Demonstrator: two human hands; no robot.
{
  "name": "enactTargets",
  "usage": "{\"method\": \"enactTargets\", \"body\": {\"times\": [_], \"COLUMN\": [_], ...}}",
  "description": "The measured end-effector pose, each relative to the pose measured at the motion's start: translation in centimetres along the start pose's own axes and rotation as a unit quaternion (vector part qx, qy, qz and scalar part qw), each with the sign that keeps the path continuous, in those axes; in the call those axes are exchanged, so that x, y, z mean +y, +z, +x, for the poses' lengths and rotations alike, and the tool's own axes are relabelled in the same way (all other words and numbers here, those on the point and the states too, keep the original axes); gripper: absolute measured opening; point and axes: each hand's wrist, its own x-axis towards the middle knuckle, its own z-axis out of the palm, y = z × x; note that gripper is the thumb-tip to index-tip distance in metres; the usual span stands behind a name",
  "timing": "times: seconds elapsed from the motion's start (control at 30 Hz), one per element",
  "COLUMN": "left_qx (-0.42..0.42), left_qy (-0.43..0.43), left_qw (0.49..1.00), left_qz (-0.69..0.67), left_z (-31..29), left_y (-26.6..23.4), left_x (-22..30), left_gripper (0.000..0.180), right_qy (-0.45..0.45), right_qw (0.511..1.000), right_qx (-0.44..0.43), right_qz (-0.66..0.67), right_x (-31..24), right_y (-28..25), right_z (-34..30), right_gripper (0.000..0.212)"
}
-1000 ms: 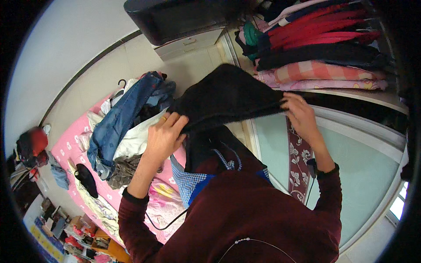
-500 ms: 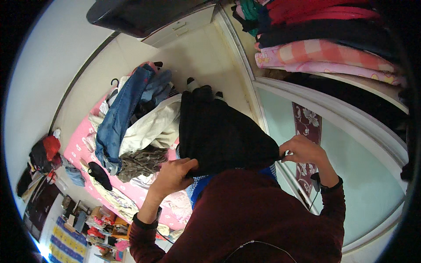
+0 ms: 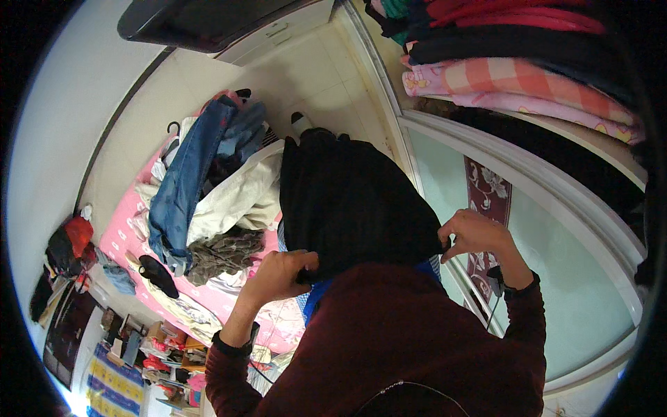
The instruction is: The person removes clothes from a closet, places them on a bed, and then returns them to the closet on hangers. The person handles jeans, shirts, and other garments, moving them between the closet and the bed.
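A black garment (image 3: 354, 201) hangs spread out in front of my body, wide at the near edge. Its exact kind cannot be told. At its near left corner, my left hand (image 3: 281, 274) is closed with the cloth pinched between thumb and fingers. My right hand (image 3: 474, 231) pinches the opposite corner, so the upper edge is stretched between both hands close to my dark red top. Blue and checked fabric (image 3: 314, 300) peeks out beneath that edge. The black cloth hides most of what lies under it, apart from a foot (image 3: 300, 123) at its far end.
On my left, a pink bed cover (image 3: 125, 233) bears blue jeans (image 3: 187, 174), a cream garment (image 3: 240, 198), a crumpled brown cloth (image 3: 226, 256) and a black item (image 3: 158, 276). To the right stand a glass sliding door (image 3: 556, 257) and a shelf of folded fabrics (image 3: 521, 80).
The view has shifted slightly. The black cloth's sides look fuller and its far end sits a little differently. Both hands keep their hold at the corners.
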Motion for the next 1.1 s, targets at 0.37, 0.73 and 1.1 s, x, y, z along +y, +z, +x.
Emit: {"method": "enactTargets", "body": {"times": [0.37, 0.73, 1.1], "left_qx": [0.234, 0.476, 0.533], "left_qy": [0.005, 0.088, 0.073], "left_qw": [0.97, 0.868, 0.734], "left_qz": [0.072, -0.111, -0.414], "left_z": [-0.5, 1.9, 1.5], "left_y": [-1.8, -10.7, -11.6], "left_x": [1.6, 0.4, 5.8], "left_gripper": [0.039, 0.022, 0.036], "right_qy": [-0.055, -0.229, -0.21], "right_qw": [0.942, 0.808, 0.752], "right_qx": [0.311, 0.524, 0.613], "right_qz": [-0.111, 0.142, 0.119], "right_x": [-2.3, -3.1, -10.7], "right_y": [-3.7, -11.1, -12.9], "right_z": [-0.5, 3.3, 1.9], "right_gripper": [0.038, 0.031, 0.027]}}
